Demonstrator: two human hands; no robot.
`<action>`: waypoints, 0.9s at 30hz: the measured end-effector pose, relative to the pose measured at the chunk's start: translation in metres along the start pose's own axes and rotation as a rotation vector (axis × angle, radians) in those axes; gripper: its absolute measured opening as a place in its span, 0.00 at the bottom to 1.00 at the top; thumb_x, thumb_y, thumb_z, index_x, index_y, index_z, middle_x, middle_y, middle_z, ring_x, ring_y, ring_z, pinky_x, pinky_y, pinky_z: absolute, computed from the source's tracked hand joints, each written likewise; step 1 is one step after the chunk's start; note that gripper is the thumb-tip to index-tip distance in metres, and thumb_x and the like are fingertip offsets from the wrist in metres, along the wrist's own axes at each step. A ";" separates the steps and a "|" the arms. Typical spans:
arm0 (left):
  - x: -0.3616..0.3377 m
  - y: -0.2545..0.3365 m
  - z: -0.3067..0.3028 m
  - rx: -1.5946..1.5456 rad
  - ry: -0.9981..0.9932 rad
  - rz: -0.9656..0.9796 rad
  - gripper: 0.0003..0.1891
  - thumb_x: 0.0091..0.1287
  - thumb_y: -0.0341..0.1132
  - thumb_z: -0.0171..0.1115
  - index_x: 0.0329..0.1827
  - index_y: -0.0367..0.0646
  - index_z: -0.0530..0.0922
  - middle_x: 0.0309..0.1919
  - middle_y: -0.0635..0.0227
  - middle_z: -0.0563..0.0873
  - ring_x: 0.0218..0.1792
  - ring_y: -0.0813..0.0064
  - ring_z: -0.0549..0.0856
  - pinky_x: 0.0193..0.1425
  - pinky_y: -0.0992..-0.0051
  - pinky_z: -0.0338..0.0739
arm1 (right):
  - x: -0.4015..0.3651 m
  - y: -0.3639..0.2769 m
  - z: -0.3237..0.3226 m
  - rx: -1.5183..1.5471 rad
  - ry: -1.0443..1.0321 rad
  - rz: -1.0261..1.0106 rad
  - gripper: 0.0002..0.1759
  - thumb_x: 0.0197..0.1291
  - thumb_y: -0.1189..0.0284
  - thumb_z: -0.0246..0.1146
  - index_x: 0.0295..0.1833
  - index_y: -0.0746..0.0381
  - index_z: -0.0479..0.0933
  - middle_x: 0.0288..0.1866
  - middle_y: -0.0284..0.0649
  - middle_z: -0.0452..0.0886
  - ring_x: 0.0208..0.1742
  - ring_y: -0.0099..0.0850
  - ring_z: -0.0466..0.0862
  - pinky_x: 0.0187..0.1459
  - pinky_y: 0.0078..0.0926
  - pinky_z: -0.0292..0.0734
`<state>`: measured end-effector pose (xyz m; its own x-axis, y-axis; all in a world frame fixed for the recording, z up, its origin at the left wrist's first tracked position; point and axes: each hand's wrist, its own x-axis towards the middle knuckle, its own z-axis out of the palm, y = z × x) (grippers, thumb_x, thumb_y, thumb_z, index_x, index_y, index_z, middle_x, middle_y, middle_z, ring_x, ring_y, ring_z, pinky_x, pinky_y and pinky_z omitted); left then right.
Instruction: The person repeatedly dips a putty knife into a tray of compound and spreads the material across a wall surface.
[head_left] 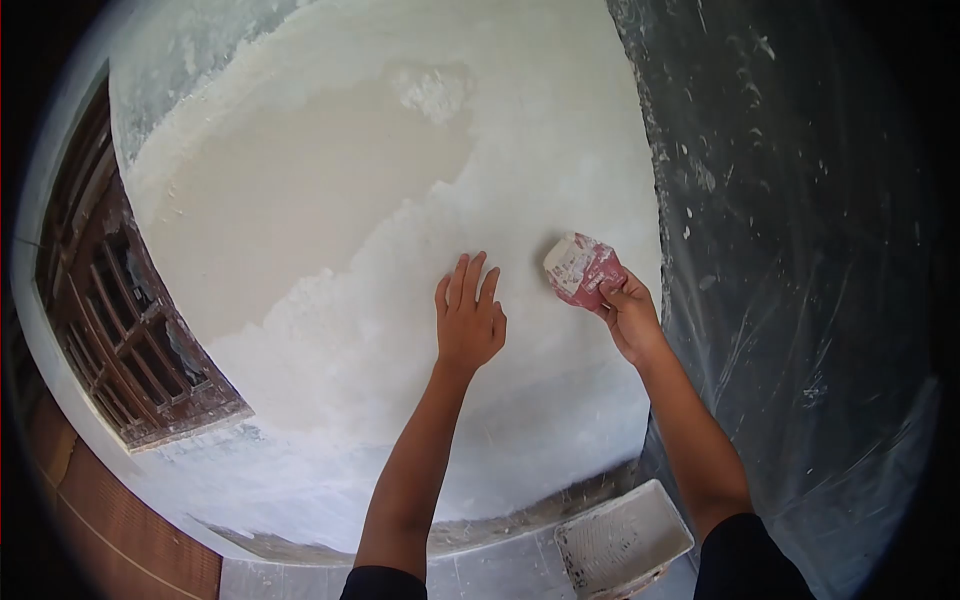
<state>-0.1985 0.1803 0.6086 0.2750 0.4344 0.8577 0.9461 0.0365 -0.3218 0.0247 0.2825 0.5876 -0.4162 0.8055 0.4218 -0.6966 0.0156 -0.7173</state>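
Observation:
My right hand (632, 315) grips a red putty scraper (584, 271) by its lower right edge, and the blade is smeared with white putty. The scraper is held up close to the wall; whether it touches cannot be told. To the left, my left hand (470, 312) is raised flat with fingers spread against or just before the wall (400, 240), holding nothing. The wall carries pale putty, with a darker, damp-looking patch at upper left and a rough white dab near its top.
A white tray (625, 540) with pale residue lies on the grey tiled floor (490, 568) below. On the left is a brown wooden window (140, 320) with bars. A dark, white-spattered surface (790, 230) borders the wall on the right.

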 end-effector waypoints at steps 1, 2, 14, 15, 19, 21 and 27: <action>0.012 -0.006 -0.003 0.016 0.012 0.022 0.25 0.63 0.32 0.55 0.66 0.40 0.73 0.73 0.55 0.68 0.77 0.54 0.62 0.75 0.49 0.53 | 0.009 -0.005 0.006 -0.082 0.008 -0.039 0.16 0.73 0.79 0.49 0.64 0.66 0.72 0.57 0.40 0.82 0.56 0.29 0.82 0.63 0.33 0.77; 0.024 -0.011 -0.006 0.025 0.037 0.030 0.25 0.63 0.32 0.55 0.66 0.40 0.73 0.73 0.55 0.68 0.77 0.54 0.62 0.75 0.49 0.53 | 0.017 -0.011 0.012 -0.164 0.020 -0.078 0.16 0.74 0.78 0.50 0.64 0.66 0.73 0.57 0.38 0.83 0.55 0.27 0.82 0.61 0.32 0.77; 0.094 -0.037 0.027 0.123 0.036 0.285 0.24 0.63 0.39 0.56 0.64 0.47 0.75 0.76 0.64 0.67 0.78 0.60 0.63 0.78 0.51 0.55 | 0.084 -0.073 0.066 -0.614 -0.028 -0.667 0.19 0.70 0.83 0.52 0.64 0.67 0.75 0.55 0.47 0.85 0.55 0.34 0.85 0.60 0.27 0.77; 0.093 -0.036 0.028 0.129 0.050 0.292 0.24 0.63 0.39 0.56 0.64 0.47 0.75 0.76 0.64 0.67 0.78 0.60 0.63 0.78 0.51 0.55 | 0.086 -0.080 0.073 -0.614 -0.029 -0.684 0.19 0.70 0.83 0.52 0.64 0.67 0.75 0.55 0.47 0.85 0.55 0.34 0.85 0.60 0.27 0.77; 0.088 -0.035 0.033 0.122 0.054 0.290 0.24 0.62 0.43 0.58 0.61 0.47 0.76 0.75 0.63 0.69 0.77 0.58 0.65 0.77 0.52 0.58 | 0.115 -0.081 0.082 -0.926 -0.131 -1.074 0.26 0.63 0.90 0.55 0.65 0.62 0.76 0.58 0.50 0.83 0.58 0.40 0.85 0.59 0.31 0.78; 0.089 -0.036 0.033 0.087 0.068 0.284 0.22 0.61 0.43 0.59 0.58 0.46 0.77 0.75 0.62 0.69 0.76 0.57 0.65 0.77 0.52 0.58 | 0.130 -0.078 0.086 -1.201 -0.084 -1.362 0.31 0.54 0.91 0.58 0.65 0.63 0.75 0.63 0.52 0.80 0.65 0.47 0.79 0.66 0.36 0.75; 0.090 -0.035 0.032 0.063 0.098 0.277 0.20 0.60 0.43 0.60 0.53 0.45 0.77 0.73 0.59 0.71 0.75 0.55 0.67 0.75 0.52 0.60 | 0.166 -0.050 0.081 -1.534 -0.035 -1.615 0.29 0.54 0.80 0.62 0.65 0.67 0.74 0.65 0.50 0.78 0.69 0.49 0.75 0.70 0.43 0.71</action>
<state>-0.2128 0.2469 0.6843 0.5392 0.3472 0.7673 0.8212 -0.0146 -0.5705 -0.0567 0.3675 0.7381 -0.1532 -0.3691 0.9167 0.4870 0.7789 0.3951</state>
